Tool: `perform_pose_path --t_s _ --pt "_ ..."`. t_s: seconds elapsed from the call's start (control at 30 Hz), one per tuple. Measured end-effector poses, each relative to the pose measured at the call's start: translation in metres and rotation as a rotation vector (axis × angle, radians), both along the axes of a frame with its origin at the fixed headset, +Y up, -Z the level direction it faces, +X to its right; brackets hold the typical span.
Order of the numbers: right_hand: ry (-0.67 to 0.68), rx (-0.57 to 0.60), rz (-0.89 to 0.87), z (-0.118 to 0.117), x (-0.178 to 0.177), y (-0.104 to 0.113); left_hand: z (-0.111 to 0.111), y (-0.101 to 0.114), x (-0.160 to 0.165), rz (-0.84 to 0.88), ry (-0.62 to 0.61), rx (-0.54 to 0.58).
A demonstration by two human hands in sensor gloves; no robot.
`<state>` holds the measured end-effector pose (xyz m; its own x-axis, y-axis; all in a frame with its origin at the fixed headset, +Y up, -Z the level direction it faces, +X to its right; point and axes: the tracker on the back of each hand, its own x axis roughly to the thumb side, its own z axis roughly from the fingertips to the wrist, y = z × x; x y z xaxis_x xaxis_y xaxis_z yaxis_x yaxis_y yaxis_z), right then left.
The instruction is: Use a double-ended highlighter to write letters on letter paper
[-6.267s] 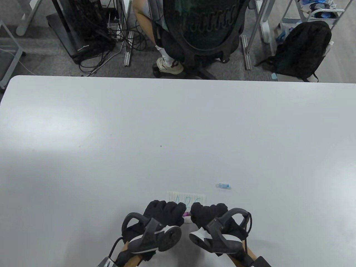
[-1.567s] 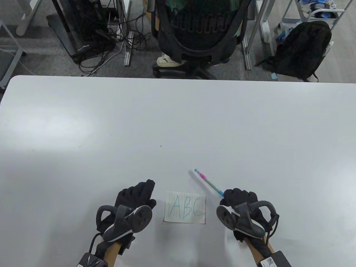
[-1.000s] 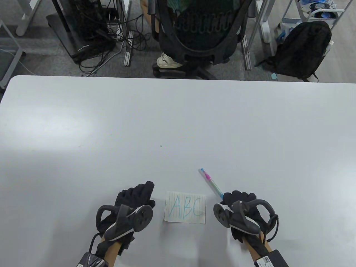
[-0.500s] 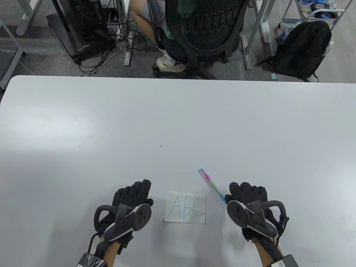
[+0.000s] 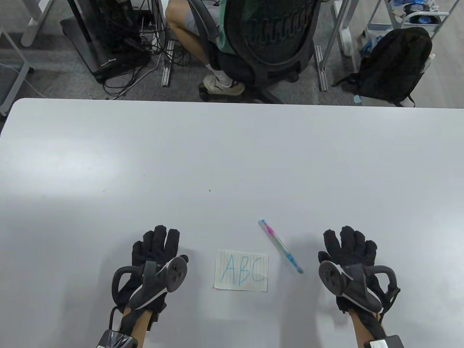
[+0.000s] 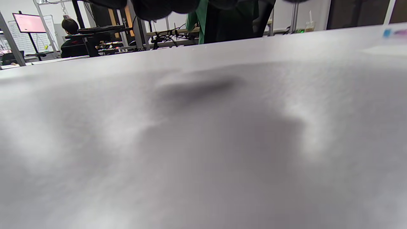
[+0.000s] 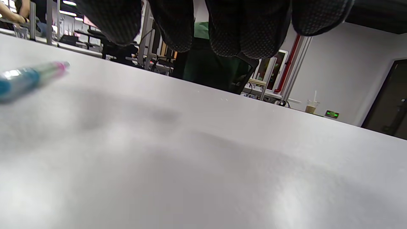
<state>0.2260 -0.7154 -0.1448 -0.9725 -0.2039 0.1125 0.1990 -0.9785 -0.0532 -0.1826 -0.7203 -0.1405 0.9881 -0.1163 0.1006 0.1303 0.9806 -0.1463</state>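
Observation:
A small lined letter paper (image 5: pixel 241 270) with blue letters "ABC" lies near the table's front edge. The double-ended highlighter (image 5: pixel 280 245), blue and pink, lies capped on the table just right of the paper, free of both hands; it shows blurred at the left in the right wrist view (image 7: pixel 28 79). My left hand (image 5: pixel 156 243) rests flat on the table left of the paper, fingers straight. My right hand (image 5: pixel 348 243) rests flat to the right of the highlighter, fingers straight and holding nothing. In the right wrist view the fingertips (image 7: pixel 241 28) hang above the bare table.
The white table (image 5: pixel 232 152) stretches wide beyond the paper. Past its far edge a person sits in a black office chair (image 5: pixel 275 32). A black backpack (image 5: pixel 395 65) and tangled cables (image 5: pixel 123 47) lie on the floor.
My right hand has let go of the highlighter and slid right, opening flat. The highlighter now lies on the table. My left hand has shifted left, away from the paper.

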Motion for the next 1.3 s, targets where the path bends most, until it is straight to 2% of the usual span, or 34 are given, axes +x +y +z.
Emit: perform_pose_path --t_s 0.17,1.3 --pt "-0.020 -0.032 -0.004 -0.001 0.004 -0.007 -0.001 -0.003 -0.001 -0.027 -0.001 -0.022" --pt "0.038 -0.024 0.005 -0.001 -0.009 -0.011 -0.003 -0.006 0.001 0.021 -0.020 -0.042"
